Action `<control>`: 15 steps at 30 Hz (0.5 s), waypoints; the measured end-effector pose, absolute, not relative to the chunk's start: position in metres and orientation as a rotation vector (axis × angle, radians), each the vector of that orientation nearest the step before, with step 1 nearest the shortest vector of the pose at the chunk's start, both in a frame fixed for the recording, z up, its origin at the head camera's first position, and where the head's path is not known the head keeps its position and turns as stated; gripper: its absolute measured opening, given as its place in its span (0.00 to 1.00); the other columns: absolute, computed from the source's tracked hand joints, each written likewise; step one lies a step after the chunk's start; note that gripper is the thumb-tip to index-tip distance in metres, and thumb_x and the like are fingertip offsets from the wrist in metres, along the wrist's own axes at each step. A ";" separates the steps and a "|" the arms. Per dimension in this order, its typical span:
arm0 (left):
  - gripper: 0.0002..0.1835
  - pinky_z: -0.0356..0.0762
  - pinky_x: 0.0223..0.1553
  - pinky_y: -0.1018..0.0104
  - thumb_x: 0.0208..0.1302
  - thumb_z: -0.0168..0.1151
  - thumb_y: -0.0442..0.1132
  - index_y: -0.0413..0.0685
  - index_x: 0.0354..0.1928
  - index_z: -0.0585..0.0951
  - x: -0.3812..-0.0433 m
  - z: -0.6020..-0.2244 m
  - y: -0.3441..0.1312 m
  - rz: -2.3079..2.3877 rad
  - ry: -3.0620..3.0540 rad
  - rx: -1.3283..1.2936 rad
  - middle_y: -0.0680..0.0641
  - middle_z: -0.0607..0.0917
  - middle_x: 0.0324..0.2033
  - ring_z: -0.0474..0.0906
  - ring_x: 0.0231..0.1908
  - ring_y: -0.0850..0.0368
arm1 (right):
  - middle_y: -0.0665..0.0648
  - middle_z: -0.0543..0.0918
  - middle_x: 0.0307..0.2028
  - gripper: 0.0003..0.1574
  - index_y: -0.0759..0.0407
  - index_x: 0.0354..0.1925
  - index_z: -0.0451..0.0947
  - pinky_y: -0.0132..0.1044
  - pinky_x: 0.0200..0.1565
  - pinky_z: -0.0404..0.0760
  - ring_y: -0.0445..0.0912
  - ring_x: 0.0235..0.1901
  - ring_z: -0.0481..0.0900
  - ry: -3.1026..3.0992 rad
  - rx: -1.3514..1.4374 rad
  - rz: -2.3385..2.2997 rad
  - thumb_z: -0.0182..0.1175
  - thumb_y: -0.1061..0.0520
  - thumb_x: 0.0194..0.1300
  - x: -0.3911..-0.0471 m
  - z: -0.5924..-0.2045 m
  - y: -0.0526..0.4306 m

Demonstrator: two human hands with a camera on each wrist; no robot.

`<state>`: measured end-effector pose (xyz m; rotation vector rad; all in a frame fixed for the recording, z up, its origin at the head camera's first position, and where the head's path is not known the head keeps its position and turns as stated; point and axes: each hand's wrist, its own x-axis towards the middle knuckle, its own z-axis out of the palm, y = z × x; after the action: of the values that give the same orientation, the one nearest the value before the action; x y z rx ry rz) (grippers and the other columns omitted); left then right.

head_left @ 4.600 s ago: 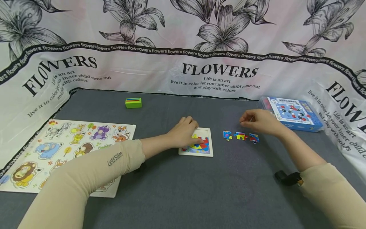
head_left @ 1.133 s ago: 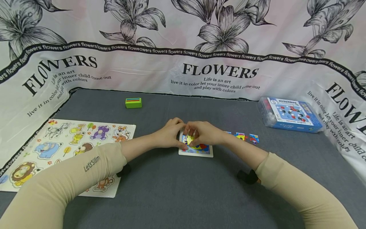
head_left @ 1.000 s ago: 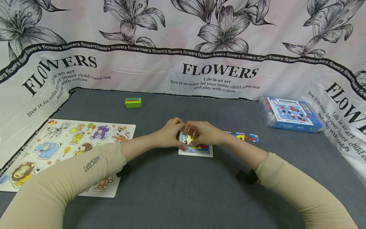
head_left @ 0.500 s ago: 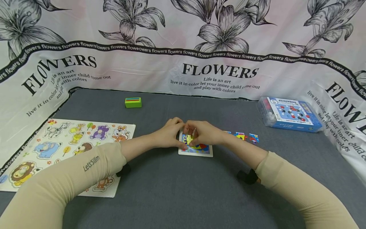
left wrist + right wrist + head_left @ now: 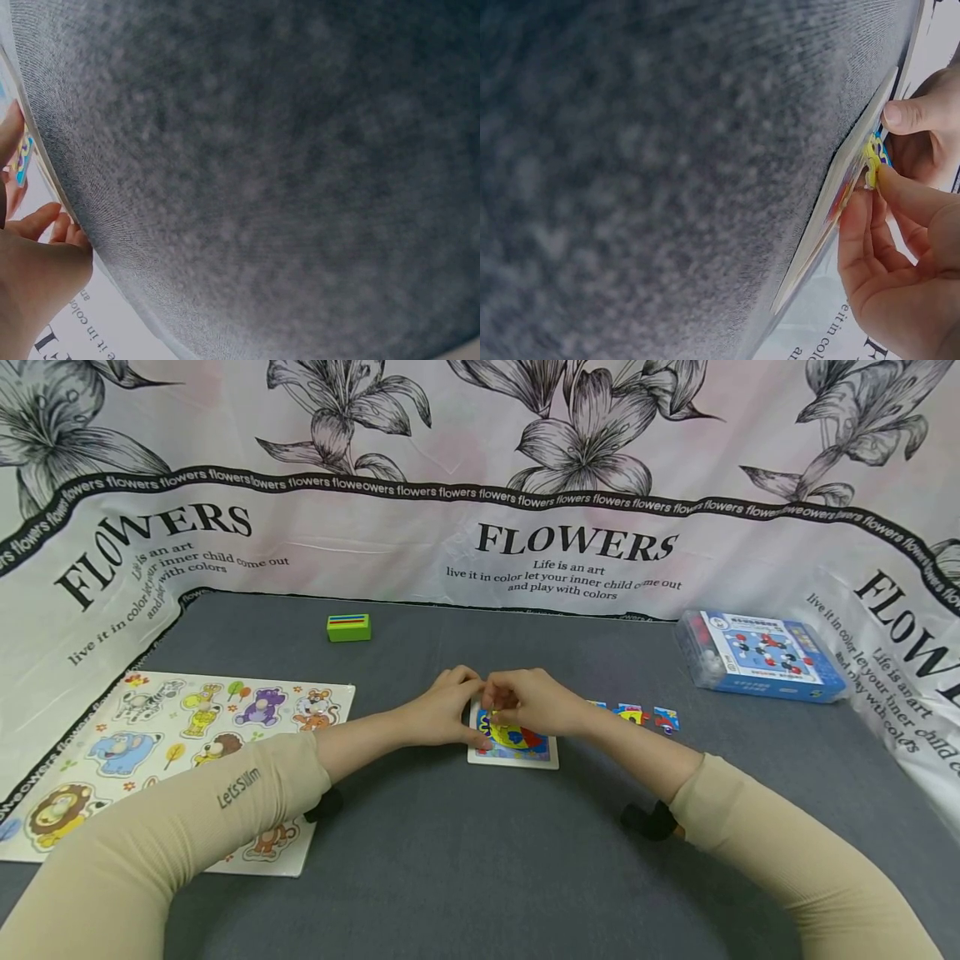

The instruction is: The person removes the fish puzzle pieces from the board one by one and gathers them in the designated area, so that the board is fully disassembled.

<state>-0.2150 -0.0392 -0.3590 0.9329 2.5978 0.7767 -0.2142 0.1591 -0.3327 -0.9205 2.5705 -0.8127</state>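
Observation:
Near the middle of the table lies a small jigsaw puzzle tray (image 5: 517, 765) with a pale border and a red, yellow and blue picture. My left hand (image 5: 441, 710) holds the tray at its left side, thumb on the near part and fingers toward the far edge. Over the tray, my right hand (image 5: 536, 703) pinches a yellow and blue puzzle piece (image 5: 873, 159) between thumb and fingertips; the right wrist view shows it tilted up from the tray surface. Beyond my right wrist, several loose puzzle pieces (image 5: 666, 719) lie in a row, one partly hidden by the hand.
A large animal puzzle board (image 5: 176, 718) lies at the left, partly under my left forearm. A small green box (image 5: 348, 628) stands at the back. At the back right is a blue and clear box (image 5: 772, 656) with a molecule picture. A printed cloth (image 5: 570, 560) hangs behind.
Since the oldest frame, my right hand has come left from beside the loose pieces to the tray. Over the last half second it has risen slightly; my left hand stays put.

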 end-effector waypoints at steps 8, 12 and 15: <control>0.44 0.66 0.63 0.50 0.53 0.75 0.53 0.39 0.68 0.69 -0.216 -0.359 -0.039 0.781 2.601 0.939 0.40 0.67 0.64 0.62 0.61 0.44 | 0.52 0.82 0.30 0.04 0.56 0.40 0.79 0.34 0.39 0.78 0.43 0.32 0.76 2.539 -0.888 -0.847 0.64 0.60 0.65 -0.218 -0.332 0.160; 0.42 0.67 0.62 0.51 0.54 0.75 0.53 0.40 0.66 0.71 -0.216 -0.360 -0.039 0.776 2.608 0.940 0.40 0.67 0.64 0.62 0.61 0.44 | 0.52 0.82 0.31 0.06 0.55 0.43 0.81 0.34 0.37 0.78 0.43 0.31 0.76 2.539 -0.835 -0.865 0.64 0.58 0.66 -0.218 -0.327 0.162; 0.42 0.67 0.62 0.51 0.54 0.75 0.53 0.40 0.66 0.71 -0.216 -0.360 -0.039 0.770 2.611 0.938 0.40 0.68 0.63 0.62 0.61 0.45 | 0.52 0.81 0.33 0.08 0.54 0.44 0.81 0.34 0.36 0.78 0.44 0.30 0.77 2.542 -0.799 -0.879 0.64 0.57 0.66 -0.219 -0.322 0.166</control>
<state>-0.2161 -0.0388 -0.3604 0.9381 2.6108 0.7702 -0.2189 0.1659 -0.3217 -0.7992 2.5422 -0.8790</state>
